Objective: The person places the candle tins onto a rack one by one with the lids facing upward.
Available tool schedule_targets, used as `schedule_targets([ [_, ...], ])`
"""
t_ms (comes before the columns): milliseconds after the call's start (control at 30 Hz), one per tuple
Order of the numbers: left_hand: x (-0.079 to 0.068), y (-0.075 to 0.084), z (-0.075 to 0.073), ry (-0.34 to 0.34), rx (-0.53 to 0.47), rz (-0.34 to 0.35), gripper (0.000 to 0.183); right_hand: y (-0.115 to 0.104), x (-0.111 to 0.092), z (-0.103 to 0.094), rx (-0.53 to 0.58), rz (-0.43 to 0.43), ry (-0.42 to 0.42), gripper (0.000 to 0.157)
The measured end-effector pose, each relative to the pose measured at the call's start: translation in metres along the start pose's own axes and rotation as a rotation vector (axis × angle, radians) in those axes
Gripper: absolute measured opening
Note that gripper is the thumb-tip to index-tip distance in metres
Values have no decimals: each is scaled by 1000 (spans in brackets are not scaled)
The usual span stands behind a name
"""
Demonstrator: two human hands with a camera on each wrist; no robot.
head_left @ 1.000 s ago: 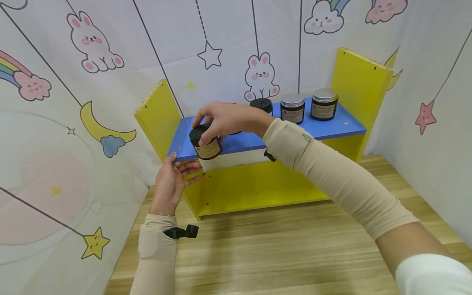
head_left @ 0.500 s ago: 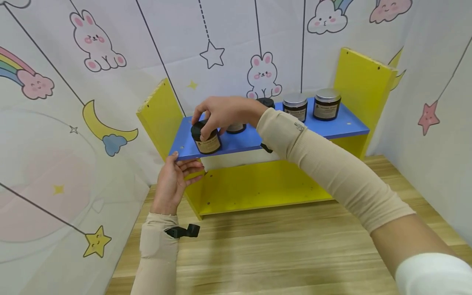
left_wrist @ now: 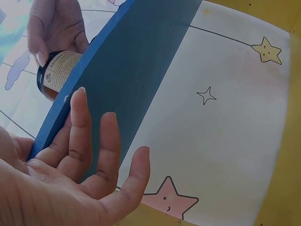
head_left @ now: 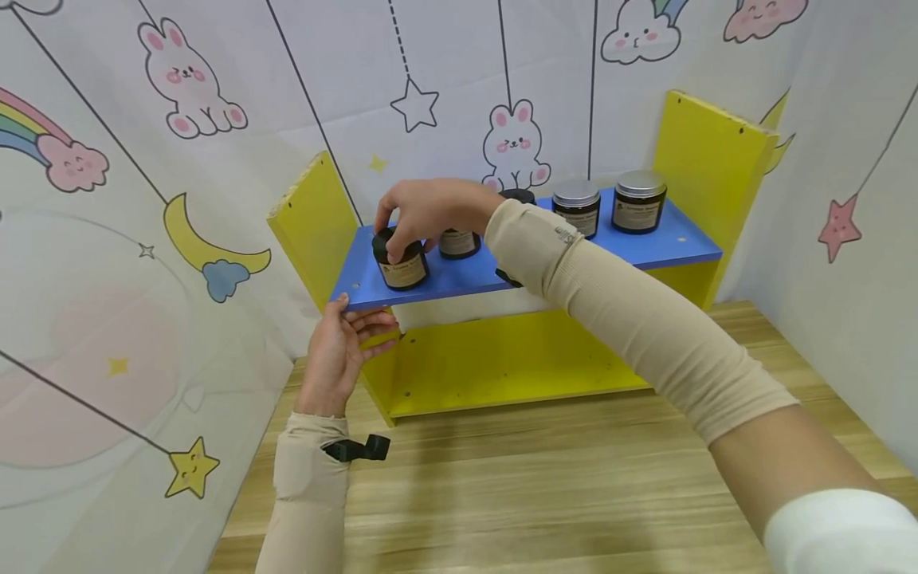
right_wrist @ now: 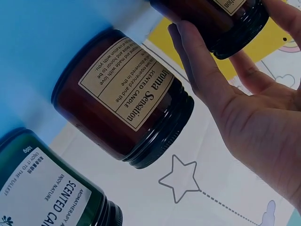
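Note:
My right hand (head_left: 441, 209) grips an amber scented candle jar (head_left: 403, 274) by its black lid from above, at the left end of the blue shelf board (head_left: 473, 281). The jar is upright and appears to rest on the board near its front edge. My left hand (head_left: 334, 359) holds the board's front left corner, thumb on top and fingers underneath; in the left wrist view those fingers are spread loosely. Just right of the held jar stands another amber candle jar (right_wrist: 117, 94), its label reading scented candle. Beyond it is a green candle jar (right_wrist: 47, 183), mostly behind my right wrist in the head view.
Two silver-lidded candle jars (head_left: 576, 209) stand toward the board's right end. Yellow side panels (head_left: 315, 227) rise at both ends, above a lower yellow shelf (head_left: 502, 367). A wood-patterned floor (head_left: 516, 494) lies in front, and a printed cloth wall (head_left: 445, 48) stands close behind.
My right hand has moved the candle jar slightly back from the front edge onto the board. More of the neighbouring jar shows. My left hand has kept its hold on the corner.

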State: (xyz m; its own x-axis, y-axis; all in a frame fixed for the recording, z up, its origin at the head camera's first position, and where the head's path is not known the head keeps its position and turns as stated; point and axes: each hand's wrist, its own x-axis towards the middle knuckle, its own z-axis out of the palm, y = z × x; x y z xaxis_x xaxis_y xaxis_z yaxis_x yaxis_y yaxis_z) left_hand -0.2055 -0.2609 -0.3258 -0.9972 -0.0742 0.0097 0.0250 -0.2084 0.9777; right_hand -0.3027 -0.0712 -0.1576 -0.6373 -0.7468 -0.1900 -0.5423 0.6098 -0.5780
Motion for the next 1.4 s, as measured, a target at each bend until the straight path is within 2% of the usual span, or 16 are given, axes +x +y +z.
schedule_targets([
  [333, 0, 0, 0, -3, 1, 6, 56, -1, 7, 2, -27, 7, 63, 53],
  [667, 0, 0, 0, -8, 18, 11, 56, -1, 9, 1, -131, 11, 113, 57],
  [967, 0, -1, 0, -8, 7, 7, 55, 0, 16, 3, -158, 5, 117, 58],
  [1400, 0, -1, 0, -5, 16, 12, 55, 0, 17, 7, -191, 9, 195, 65],
])
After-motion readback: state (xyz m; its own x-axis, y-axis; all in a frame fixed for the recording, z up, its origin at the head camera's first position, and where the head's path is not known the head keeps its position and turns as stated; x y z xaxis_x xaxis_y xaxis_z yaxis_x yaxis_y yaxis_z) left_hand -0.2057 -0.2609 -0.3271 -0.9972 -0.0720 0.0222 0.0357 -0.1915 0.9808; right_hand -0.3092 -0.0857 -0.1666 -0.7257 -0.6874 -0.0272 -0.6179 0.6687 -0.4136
